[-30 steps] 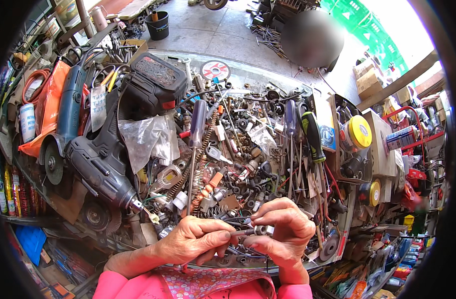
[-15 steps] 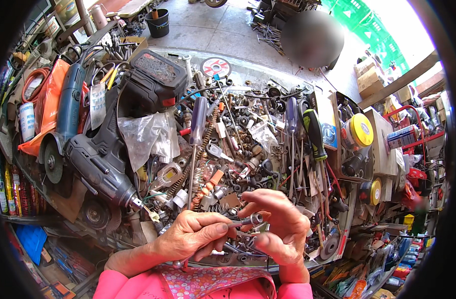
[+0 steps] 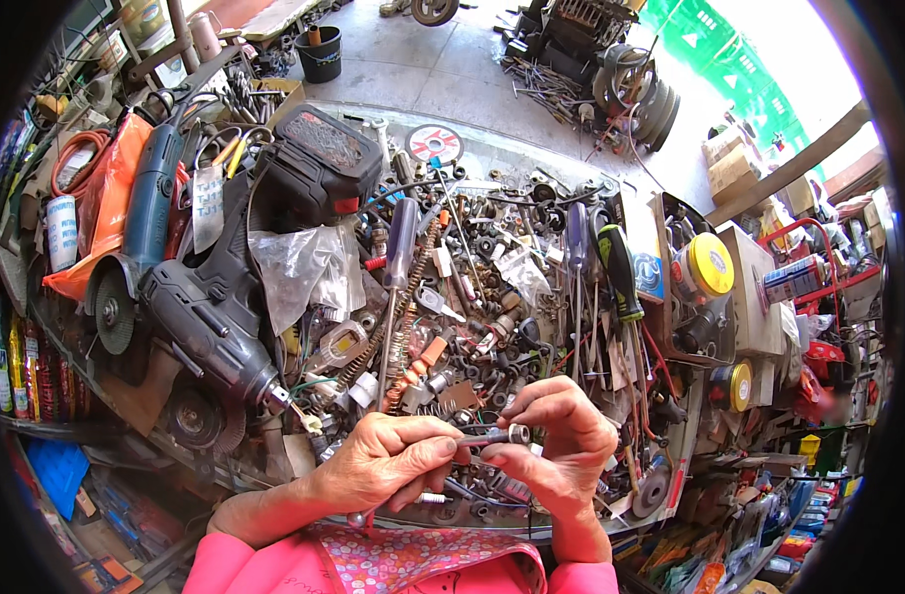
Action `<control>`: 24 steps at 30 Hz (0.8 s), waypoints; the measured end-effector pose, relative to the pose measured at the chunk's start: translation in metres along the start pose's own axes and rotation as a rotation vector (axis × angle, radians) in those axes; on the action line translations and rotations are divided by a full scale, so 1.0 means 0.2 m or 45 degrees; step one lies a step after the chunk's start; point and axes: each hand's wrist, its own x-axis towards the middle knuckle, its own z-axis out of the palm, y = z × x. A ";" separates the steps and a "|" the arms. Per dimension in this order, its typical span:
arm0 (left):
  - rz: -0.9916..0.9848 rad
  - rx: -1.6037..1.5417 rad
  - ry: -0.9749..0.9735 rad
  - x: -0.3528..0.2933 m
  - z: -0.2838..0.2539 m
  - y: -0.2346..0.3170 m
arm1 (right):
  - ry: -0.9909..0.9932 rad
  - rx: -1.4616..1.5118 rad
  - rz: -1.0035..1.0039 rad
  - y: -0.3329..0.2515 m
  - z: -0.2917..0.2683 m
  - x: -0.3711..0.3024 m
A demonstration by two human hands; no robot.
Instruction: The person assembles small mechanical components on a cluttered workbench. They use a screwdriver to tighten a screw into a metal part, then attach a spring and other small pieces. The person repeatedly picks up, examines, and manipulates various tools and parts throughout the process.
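Observation:
My left hand (image 3: 398,460) is closed around a metal rod (image 3: 480,439) with a hollow, socket-like end (image 3: 518,434) pointing right. A rounded metal end (image 3: 357,518) shows below that hand; whether it belongs to the same rod is hidden. Around the hollow end curves my right hand (image 3: 559,445), thumb below and fingers above, with a gap between them. Its thumb is very close to the rod; contact is unclear. Just beyond both hands lie a coil spring (image 3: 436,408), an orange ribbed part (image 3: 419,364) and a heap of small metal parts (image 3: 492,297).
To the left lie a black cordless impact wrench (image 3: 210,332) and a blue angle grinder (image 3: 153,193). Screwdrivers (image 3: 400,243) lie among the parts, one with a green-black handle (image 3: 620,272). Yellow-lidded jars (image 3: 712,263) stand at right. A black bucket (image 3: 320,54) sits on the floor beyond.
My right fingers and thumb have drawn in closer around the rod's hollow end. The rod has become more level, and the view has shifted slightly.

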 end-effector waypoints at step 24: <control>0.445 0.124 0.045 0.07 0.14 0.09 | -0.082 -0.228 0.019 -0.25 -0.12 0.14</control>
